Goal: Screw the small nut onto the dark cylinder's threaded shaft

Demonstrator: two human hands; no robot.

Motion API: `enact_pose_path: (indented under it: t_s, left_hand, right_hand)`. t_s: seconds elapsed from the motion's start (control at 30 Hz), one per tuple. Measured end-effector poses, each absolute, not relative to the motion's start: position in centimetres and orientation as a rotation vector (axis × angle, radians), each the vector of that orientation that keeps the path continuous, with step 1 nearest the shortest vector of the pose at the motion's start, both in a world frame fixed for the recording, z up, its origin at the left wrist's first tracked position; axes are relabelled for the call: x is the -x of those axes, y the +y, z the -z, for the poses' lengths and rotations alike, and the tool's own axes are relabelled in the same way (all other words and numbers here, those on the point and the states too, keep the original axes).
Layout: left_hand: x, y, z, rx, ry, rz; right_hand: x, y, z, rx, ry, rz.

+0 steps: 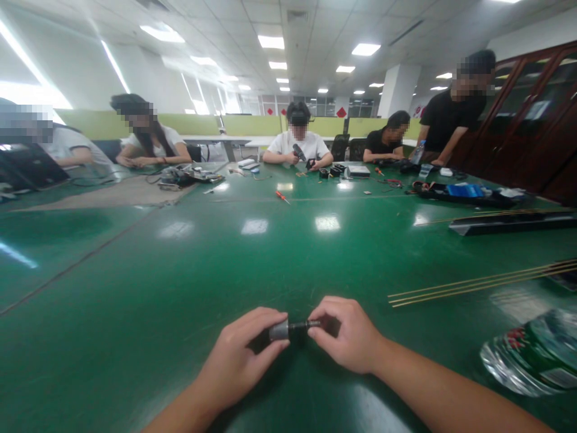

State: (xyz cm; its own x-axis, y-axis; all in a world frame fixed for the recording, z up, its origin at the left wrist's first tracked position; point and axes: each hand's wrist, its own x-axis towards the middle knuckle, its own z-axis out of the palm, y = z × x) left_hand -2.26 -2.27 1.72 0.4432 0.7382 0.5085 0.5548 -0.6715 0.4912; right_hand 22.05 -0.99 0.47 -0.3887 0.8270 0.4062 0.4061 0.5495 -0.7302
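My left hand (246, 346) pinches a short grey metal cylinder (280, 330) between thumb and fingers. A thin dark shaft (297, 325) runs from the cylinder's right end towards my right hand (345, 334). The thumb and forefinger of that hand close on the shaft's far end, which looks ridged. Cylinder and shaft lie in one line, roughly level, just above the green tabletop (202, 270). My fingers hide part of both pieces, and I cannot tell whether the two are joined.
Thin brass-coloured rods (451, 290) and a large clear bottle (532, 355) lie to the right. A black channel (514, 221) sits farther back. An orange screwdriver (282, 196) lies mid-table. Several people are across the table; one holds a power drill (298, 151).
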Motion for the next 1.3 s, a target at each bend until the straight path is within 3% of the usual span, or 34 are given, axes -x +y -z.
enact_pose_path:
  t_s: [1.3]
  left_hand:
    - [2.62,-2.04,-1.58,-2.457,1.163,-1.038]
  right_hand:
    - [-22.29,-0.94,-0.67,1.026,-1.964,-0.686]
